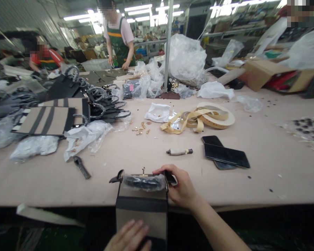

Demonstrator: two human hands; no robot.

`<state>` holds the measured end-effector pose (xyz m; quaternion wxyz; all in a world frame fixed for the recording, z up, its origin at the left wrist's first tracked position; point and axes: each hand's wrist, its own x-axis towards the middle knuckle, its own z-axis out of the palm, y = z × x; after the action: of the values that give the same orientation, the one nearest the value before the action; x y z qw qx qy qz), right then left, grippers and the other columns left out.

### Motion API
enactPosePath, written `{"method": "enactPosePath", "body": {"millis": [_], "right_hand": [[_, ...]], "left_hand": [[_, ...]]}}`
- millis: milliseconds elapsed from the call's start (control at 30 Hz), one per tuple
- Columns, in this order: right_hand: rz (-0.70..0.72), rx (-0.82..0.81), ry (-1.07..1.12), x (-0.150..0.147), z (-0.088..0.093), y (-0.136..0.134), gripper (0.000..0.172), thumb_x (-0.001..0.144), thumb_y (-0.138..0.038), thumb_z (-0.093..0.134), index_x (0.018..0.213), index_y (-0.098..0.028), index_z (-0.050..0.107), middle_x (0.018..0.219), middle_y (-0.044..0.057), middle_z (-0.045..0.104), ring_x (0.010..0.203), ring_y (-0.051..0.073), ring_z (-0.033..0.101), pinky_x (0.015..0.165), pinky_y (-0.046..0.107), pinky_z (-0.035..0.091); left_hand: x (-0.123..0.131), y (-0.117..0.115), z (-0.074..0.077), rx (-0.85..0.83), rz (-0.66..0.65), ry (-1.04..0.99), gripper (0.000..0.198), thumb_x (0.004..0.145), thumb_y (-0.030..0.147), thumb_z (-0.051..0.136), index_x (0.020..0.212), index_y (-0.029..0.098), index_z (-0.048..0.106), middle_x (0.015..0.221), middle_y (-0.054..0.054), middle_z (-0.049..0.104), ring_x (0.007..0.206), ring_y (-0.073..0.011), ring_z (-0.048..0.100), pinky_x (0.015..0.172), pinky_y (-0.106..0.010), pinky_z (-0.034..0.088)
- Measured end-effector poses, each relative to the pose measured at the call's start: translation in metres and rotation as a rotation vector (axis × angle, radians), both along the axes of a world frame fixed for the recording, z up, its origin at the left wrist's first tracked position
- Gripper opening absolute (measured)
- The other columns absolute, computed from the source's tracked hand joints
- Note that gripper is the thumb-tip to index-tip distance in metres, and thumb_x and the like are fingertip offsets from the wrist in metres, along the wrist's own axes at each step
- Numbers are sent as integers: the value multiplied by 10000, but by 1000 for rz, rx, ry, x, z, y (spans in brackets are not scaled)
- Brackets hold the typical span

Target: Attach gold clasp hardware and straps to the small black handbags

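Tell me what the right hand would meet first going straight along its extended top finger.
Probably the gold clasp at the bag's top edge, just beyond the right hand's fingertip; depth there is unclear.

On the right of the table (277,146), a dark phone (227,156) lies crosswise over another dark slab (211,140). To their left sits a short tool with a wrapped handle (179,152); beyond it, a roll of yellowish tape (226,116) trails loose loops. A metal pole (169,45) stands farther back, beside bulging clear plastic (185,57). At far right rests an open cardboard box (261,71); at far left, a co-worker in a green apron (120,38) stands.
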<state>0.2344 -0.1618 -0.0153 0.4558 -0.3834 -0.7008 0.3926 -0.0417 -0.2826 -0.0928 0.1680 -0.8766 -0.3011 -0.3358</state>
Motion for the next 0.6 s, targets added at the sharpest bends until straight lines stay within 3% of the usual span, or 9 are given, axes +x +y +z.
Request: {"method": "enactPosePath", "body": {"millis": [100,200,267,333,400,467,533,600], "right_hand": [[-92,-103,58,-2,-5,18,320,849,-127,672,1135,-270,659,1031,43,779,938,246,735,865,370,559],[-154,-249,184,-7,-11,49,364,820,-262,762,1164,-249,645,1058,38,755,978,238,701,914,373,545],[-122,-342,249,-11,-16,71,419,770,-317,792,1155,-238,648,1083,35,758,1027,238,694,960,382,541],[-80,-423,243,-15,-22,87,368,757,-332,772,1096,-222,676,1059,37,777,1016,242,706,947,390,557],[-80,-469,177,-17,-28,95,280,769,-302,734,1030,-205,706,1024,43,792,969,246,714,906,395,571],[-109,-481,97,-17,-34,93,228,766,-251,717,987,-193,724,1016,53,797,951,252,711,898,405,565],[-139,-484,16,-14,-36,86,213,767,-224,722,977,-191,729,1017,62,797,962,263,708,914,418,554],[-156,-480,-60,-10,-35,78,207,763,-213,747,968,-195,724,1007,70,796,974,279,709,929,432,546]], "left_hand": [[16,-23,-58,-53,52,264,469,837,424,745,1305,428,731,1493,23,652,1552,-235,398,1278,-358,357],[23,-12,-106,-25,212,223,549,718,320,798,1237,496,769,1493,36,647,1641,-261,208,1343,-447,225],[29,3,-129,8,274,180,583,645,255,821,1165,518,794,1454,27,666,1649,-281,165,1337,-487,223],[41,11,-143,-3,317,173,581,625,223,822,1134,501,811,1407,4,688,1626,-314,224,1304,-507,299],[55,7,-145,-46,363,135,567,644,204,812,1152,456,818,1333,-37,720,1543,-347,381,1249,-506,390],[65,-8,-134,-119,343,71,561,696,198,783,1222,391,803,1275,-66,745,1418,-328,530,1197,-457,453],[65,-23,-105,-185,197,11,542,771,199,722,1295,331,766,1295,-57,750,1337,-263,600,1156,-367,492],[56,-23,-60,-134,23,-97,510,834,170,645,1304,347,735,1336,-7,737,1320,-211,613,1147,-328,503]]}}
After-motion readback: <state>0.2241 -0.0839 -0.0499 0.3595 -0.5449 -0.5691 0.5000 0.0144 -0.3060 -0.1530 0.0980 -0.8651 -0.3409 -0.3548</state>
